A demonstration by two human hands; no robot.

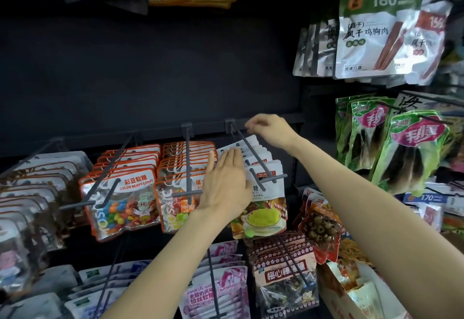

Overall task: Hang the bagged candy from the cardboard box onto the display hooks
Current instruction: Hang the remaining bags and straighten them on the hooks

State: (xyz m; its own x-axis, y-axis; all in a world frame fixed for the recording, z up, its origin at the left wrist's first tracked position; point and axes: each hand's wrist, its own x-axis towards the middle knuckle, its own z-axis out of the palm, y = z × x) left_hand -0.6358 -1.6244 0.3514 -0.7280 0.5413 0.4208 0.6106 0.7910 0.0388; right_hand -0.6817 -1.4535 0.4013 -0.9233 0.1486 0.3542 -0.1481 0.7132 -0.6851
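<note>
Left hand [226, 180] flat, fingers straight and together, pressing the white candy bags [261, 193] to steady the row on the hook [247, 150]. Right hand [268, 130] fingers curled at rearmost bag's top, likely seating it; grip unclear. Box [351, 291] lower right.

Green chicken-jerky packs [371, 35] hang upper right, above green bamboo-shoot bags [406, 153] beside them.

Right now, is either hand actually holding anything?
The right hand pinches the rearmost white candy bag by its top edge; the left hand presses flat, holding nothing.
</note>
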